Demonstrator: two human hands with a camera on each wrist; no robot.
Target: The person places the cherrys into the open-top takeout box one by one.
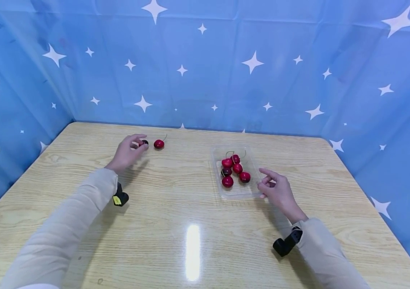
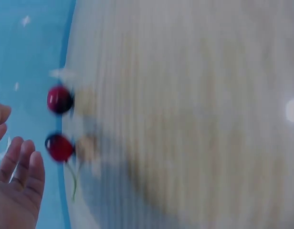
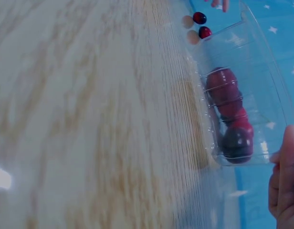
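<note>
My left hand (image 1: pixel 128 151) reaches to the far left of the table, its fingers spread apart around a dark cherry (image 1: pixel 144 143). In the left wrist view a gap shows between those fingers (image 2: pixel 26 164) and the cherries. A second, red cherry (image 1: pixel 159 144) with a stem lies just to the right of the first. At the right, my right hand (image 1: pixel 278 192) pinches the near right edge of a clear plastic container (image 1: pixel 239 196) with thumb and fingers. Several red and dark cherries (image 3: pixel 237 143) lie inside the container, some with stems.
The wood-grain table (image 1: pixel 161 228) ends at a blue curtain (image 1: pixel 197 92) with white stars, which hangs behind it and on both sides. A black wrist camera (image 1: pixel 119 196) sits under the left sleeve, another wrist camera (image 1: pixel 286 242) on the right wrist.
</note>
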